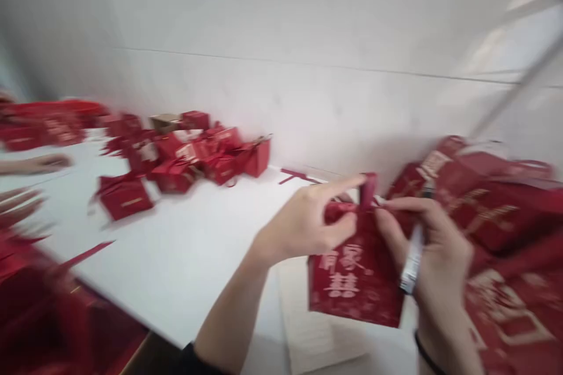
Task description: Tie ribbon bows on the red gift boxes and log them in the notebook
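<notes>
A red gift bag (358, 287) with pale printed characters hangs upright between my hands, over a sheet of paper (303, 328) on the white table. At its top, my left hand (308, 222) pinches a dark red ribbon (368, 190) between thumb and forefinger. My right hand (435, 252) is closed at the bag's upper right edge, its thumb and forefinger on the ribbon there. A pen (413, 258) with a clear, silvery barrel is tucked in that same hand, slanting down beside the bag.
Several red boxes (176, 173) with ribbons are heaped along the wall. More red bags (497, 205) pile up at right. Another person's hands (48, 162) reach in at far left. A loose ribbon (299, 174) lies near the wall. Red material fills the lower left corner.
</notes>
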Demonstrator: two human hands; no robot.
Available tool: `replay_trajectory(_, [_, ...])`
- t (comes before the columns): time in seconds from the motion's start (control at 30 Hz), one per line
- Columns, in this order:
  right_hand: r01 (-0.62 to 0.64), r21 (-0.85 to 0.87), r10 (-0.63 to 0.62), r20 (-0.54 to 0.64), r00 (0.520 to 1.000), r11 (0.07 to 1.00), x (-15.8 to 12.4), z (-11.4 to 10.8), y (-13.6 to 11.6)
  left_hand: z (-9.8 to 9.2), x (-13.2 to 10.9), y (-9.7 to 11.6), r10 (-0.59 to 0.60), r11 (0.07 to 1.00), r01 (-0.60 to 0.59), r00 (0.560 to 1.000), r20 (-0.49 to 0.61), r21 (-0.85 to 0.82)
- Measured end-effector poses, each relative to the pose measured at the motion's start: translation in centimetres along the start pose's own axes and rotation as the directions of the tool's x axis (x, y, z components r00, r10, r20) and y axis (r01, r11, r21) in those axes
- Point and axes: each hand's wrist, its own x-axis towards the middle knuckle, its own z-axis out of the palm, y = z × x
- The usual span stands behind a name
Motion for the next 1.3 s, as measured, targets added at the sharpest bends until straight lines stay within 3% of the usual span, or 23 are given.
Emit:
replay_trajectory(0.07, [-0.061,-0.045,0.058,-0.063,0.996,0.997,0.6,0.0,-0.3,-0.2,0.5,-0.7,0.004,0.999,-0.004,1.000,-0.003,-0.045])
replay_trajectory(0.4, [-0.231,0.200,0.234,0.009,0.972,0.952,0.9,0.5,-0.8,0.8,0.9,-1.0,-0.031,0.999,0.029,0.998,-0.057,-0.039])
replay_trajectory(0.9, [-0.231,0.349,0.244,0.006,0.970,0.908,0.9,0.8,-0.7,0.9,1.0,-0.4,-0.066,0.998,0.064,0.993,-0.096,-0.029])
replay_trajectory(1.3, [-0.257,0.358,0.275,0.003,0.962,0.898,0.8,0.5,-1.2,1.4,0.9,-0.7,0.011,0.996,-0.019,0.996,-0.093,-0.084])
